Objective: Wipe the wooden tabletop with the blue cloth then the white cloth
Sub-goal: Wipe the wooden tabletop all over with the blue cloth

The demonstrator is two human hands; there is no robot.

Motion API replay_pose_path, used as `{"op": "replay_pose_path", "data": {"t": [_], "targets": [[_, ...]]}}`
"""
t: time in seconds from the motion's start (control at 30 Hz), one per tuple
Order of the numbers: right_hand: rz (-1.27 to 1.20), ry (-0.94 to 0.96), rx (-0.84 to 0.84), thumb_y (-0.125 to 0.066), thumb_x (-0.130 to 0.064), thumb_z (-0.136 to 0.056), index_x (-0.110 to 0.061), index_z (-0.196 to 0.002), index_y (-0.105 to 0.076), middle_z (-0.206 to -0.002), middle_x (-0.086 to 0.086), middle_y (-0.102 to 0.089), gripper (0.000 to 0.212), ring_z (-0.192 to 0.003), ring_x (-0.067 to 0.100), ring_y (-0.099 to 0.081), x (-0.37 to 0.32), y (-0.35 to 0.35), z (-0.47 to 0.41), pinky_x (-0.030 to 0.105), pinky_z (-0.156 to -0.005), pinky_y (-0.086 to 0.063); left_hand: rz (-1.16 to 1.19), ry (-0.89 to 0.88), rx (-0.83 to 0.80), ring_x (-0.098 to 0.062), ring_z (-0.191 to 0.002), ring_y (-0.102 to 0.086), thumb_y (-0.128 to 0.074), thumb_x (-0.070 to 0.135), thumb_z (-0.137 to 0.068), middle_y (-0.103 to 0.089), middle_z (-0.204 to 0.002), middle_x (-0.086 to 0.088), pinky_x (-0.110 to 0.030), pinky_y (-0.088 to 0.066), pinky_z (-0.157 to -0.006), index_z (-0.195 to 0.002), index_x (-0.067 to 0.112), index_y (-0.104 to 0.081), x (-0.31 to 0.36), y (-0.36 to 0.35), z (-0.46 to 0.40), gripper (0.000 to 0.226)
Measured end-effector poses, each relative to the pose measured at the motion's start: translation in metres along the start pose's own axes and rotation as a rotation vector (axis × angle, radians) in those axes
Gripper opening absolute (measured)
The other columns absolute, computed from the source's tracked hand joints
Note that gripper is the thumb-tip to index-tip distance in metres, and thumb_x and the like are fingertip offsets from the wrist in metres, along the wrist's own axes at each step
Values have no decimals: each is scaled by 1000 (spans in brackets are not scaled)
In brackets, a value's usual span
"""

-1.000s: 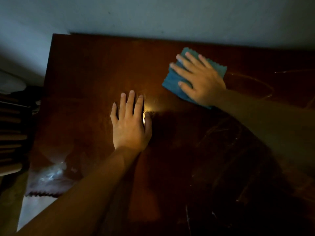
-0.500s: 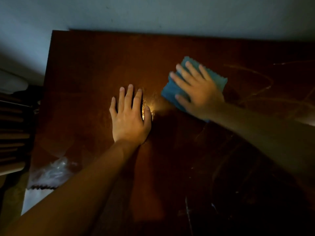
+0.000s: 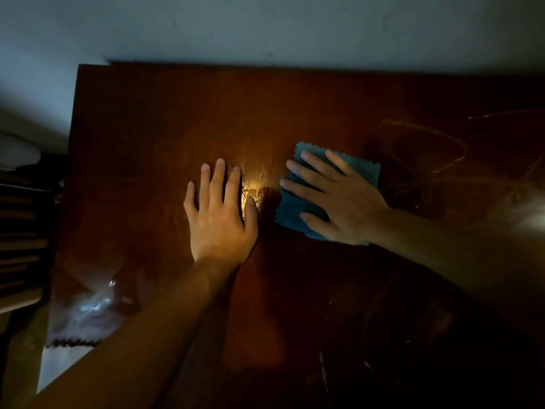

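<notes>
- Since a second ago, your right hand (image 3: 343,203) has slid the blue cloth (image 3: 298,206) nearer along the worktop (image 3: 165,119), toward your left hand (image 3: 219,215).
- Both hands lie flat, fingers straight; the cloth sits under your right palm.
- White cloth (image 3: 85,314): near-left of your left hand.
</notes>
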State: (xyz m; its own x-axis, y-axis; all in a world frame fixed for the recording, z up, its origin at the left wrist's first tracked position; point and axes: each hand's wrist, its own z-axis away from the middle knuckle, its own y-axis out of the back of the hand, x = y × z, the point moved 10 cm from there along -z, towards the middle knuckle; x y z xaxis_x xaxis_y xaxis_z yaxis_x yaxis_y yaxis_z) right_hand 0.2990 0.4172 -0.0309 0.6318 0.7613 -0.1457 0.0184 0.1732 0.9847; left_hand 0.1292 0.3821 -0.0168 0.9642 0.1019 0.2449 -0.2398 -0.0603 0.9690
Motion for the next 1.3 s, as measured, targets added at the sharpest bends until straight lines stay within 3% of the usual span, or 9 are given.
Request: {"op": "replay_pose_path", "data": {"t": [0.2,0.43,0.57,0.73,0.83,1.07,1.3], "targets": [[-19,-191,63,-35,-50,-102,-25,-160,-28,-167,8,-24,64,-156,30,-16,67,20,-50,51,-126,-10,-6,9,-19,-29,-151,-16,-31,44,-101,-28,-161,-10,-52,-11,-120,-150,14,-38,0,0,0,58],[-8,-258,51,-28,-51,-103,-23,-161,-21,-169,7,-18,65,-157,29,-10,68,16,-52,52,-127,-6,-7,10,-6,-28,-151,-17,-33,44,-101,-29,-161,-9,-52,-12,-120,-150,16,-38,0,0,1,57],[-17,-326,62,-25,-53,-104,-21,-161,-22,-168,8,-20,66,-156,30,-12,30,11,-20,52,-126,-5,6,13,-8,-28,-151,-16,-35,43,-100,-29,-161,-9,-52,-12,-120,-150,15,-38,1,1,1,57],[-61,-258,59,-29,-52,-103,-20,-158,-29,-167,9,-24,63,-156,29,-13,-57,-13,49,54,-126,-9,11,23,-16,-27,-152,-15,-33,44,-101,-28,-162,-9,-51,-10,-121,-150,15,-38,1,2,1,57],[-56,-212,53,-31,-51,-103,-22,-158,-29,-167,7,-25,63,-156,28,-15,-76,-20,67,53,-126,-11,11,23,-10,-28,-152,-16,-34,44,-101,-29,-161,-9,-51,-11,-121,-149,15,-39,1,2,1,57],[-44,-71,33,-33,-52,-102,-26,-158,-27,-167,6,-22,63,-156,27,-14,-55,-13,47,53,-126,-13,-4,18,-12,-28,-151,-17,-36,43,-101,-30,-161,-9,-52,-12,-120,-149,15,-39,0,0,0,56],[-20,-311,77,-26,-55,-103,-24,-160,-24,-168,8,-21,64,-156,30,-13,32,8,-6,52,-125,-6,5,11,-21,-29,-152,-15,-35,43,-100,-28,-161,-11,-52,-10,-120,-149,14,-38,1,1,0,57]]}}
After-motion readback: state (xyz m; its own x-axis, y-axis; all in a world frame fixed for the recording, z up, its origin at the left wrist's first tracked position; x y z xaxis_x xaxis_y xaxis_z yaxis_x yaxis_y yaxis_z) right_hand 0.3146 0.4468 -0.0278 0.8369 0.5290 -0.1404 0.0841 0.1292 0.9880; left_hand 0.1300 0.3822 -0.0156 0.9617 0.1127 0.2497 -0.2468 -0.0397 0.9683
